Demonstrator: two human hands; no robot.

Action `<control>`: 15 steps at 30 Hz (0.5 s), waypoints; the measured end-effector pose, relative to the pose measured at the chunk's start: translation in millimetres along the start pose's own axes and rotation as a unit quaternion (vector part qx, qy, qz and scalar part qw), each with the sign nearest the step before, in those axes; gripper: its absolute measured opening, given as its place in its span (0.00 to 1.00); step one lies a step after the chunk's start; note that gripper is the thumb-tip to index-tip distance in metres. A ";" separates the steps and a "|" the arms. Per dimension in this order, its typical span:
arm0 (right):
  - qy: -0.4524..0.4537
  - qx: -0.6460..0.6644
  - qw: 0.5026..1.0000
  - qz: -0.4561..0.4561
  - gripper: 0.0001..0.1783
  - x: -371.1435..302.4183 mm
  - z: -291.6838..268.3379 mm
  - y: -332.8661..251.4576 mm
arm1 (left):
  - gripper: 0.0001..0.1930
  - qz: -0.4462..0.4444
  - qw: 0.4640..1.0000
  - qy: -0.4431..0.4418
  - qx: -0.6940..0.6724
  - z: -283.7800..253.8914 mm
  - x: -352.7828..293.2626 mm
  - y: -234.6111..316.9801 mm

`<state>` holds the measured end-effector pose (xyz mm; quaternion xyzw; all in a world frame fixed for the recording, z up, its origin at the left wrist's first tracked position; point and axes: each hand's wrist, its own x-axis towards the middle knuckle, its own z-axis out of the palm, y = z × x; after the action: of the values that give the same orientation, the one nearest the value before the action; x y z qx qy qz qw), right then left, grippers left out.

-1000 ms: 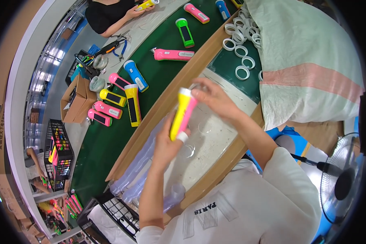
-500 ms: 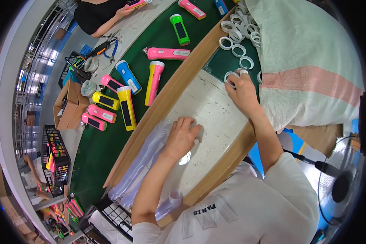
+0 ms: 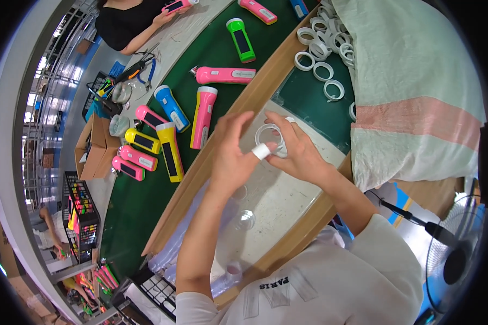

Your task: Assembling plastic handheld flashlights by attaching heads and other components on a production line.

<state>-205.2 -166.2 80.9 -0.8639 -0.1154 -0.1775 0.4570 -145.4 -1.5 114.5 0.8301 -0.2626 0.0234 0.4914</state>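
At the far left, a black crate (image 3: 81, 216) of bright parts stands beyond the green surface (image 3: 141, 216), where we see finished-looking torches lying loose: a small pink one (image 3: 128, 168), a yellow one (image 3: 142, 141), a long yellow one (image 3: 169, 151), a blue one (image 3: 172, 108), a pink-and-yellow one (image 3: 203, 117) and a pink one (image 3: 224, 75). We judge these already assembled, well apart from our hands. A wooden rail (image 3: 211, 162) divides that green stretch from our pale work surface (image 3: 276, 200), leaving a narrow lane between rail and near edge. Clear plastic bags (image 3: 190, 238) lie at its lower left. Our left hand (image 3: 232, 157), one fingertip taped white, meets our right hand (image 3: 298, 154) above the pale surface; together they pinch a clear ring (image 3: 269, 135) held in the air, fingers curled round its rim. We judge this piece only just taken up, with fitting still ahead. To the right, a heap of white rings (image 3: 322, 54) waits beside a folded cloth (image 3: 417, 92), which crowds that side. A fan (image 3: 455, 254) stands at the lower right.
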 end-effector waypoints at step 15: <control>-0.005 0.159 0.985 0.061 0.42 11.3 2.0 4.5 | 0.18 -0.172 0.966 -0.032 0.192 34.4 168.2 -104.2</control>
<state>-192.9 -166.6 81.2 -0.7867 -0.0920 -0.1246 0.5976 39.8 -60.0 63.0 0.9417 -0.1221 -0.0379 0.3111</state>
